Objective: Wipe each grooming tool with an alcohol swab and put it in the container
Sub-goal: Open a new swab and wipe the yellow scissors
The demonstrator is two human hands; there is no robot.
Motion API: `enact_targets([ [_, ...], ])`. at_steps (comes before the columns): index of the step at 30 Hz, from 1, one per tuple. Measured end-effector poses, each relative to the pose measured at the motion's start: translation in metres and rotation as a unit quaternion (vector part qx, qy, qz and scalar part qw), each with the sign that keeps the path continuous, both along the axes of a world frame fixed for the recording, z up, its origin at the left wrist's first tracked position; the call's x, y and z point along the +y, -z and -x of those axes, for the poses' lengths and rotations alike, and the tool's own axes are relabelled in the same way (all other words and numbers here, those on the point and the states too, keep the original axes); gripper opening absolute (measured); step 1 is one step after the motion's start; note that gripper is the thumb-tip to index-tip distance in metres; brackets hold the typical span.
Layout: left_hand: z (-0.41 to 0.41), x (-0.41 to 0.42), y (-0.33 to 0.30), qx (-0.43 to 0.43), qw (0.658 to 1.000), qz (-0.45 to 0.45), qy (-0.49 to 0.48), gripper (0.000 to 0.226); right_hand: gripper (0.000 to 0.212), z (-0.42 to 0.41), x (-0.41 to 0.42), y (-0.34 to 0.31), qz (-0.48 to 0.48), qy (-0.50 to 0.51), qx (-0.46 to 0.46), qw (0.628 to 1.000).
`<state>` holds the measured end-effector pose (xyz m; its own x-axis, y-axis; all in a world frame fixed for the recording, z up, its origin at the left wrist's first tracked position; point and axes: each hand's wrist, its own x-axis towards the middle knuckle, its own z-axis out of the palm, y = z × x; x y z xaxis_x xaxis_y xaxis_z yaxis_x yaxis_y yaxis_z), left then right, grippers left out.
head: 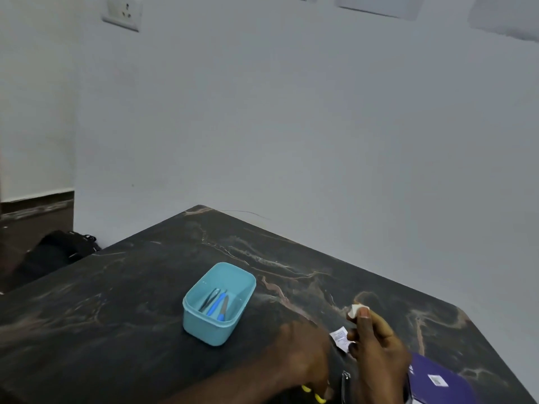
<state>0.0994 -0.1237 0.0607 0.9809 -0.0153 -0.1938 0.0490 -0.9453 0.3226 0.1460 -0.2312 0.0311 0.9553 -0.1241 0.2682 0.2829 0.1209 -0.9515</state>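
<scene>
Dark marble-patterned tabletop (122,310) runs up against a pale wall (291,112), and on it, left of centre, stands a light blue container (218,304) with tweezers (208,300) and two blue-handled grooming tools (219,307) lying inside. At the near edge the left hand (303,351) reaches down over a yellow-handled tool (313,394), though blur hides whether its fingers grip it, while the right hand (376,345) pinches a white alcohol swab (356,311) at its fingertips. Between the hands lies a torn swab wrapper (340,337), a metal tool (346,380) sits just below it, and a purple box (437,380) lies at the near right.
</scene>
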Motion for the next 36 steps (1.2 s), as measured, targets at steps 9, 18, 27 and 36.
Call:
enact_targets([
  [9,-0.027,0.033,0.019,-0.161,0.887,0.416,-0.121,0.017,0.014,-0.004,-0.001,0.000,-0.006,-0.029,0.000,1.000],
  [18,-0.022,0.026,0.038,-0.210,0.781,0.578,-0.111,0.016,0.023,-0.010,-0.001,0.011,0.070,-0.118,0.018,0.990],
  [27,-0.013,0.038,0.034,-0.241,0.774,0.568,-0.139,0.014,0.038,-0.008,-0.005,0.007,-0.035,-0.135,0.092,0.986],
  [36,-0.008,0.036,0.031,-0.153,0.680,0.701,-0.153,0.019,0.038,-0.001,-0.004,0.003,0.008,-0.229,0.063,0.971],
])
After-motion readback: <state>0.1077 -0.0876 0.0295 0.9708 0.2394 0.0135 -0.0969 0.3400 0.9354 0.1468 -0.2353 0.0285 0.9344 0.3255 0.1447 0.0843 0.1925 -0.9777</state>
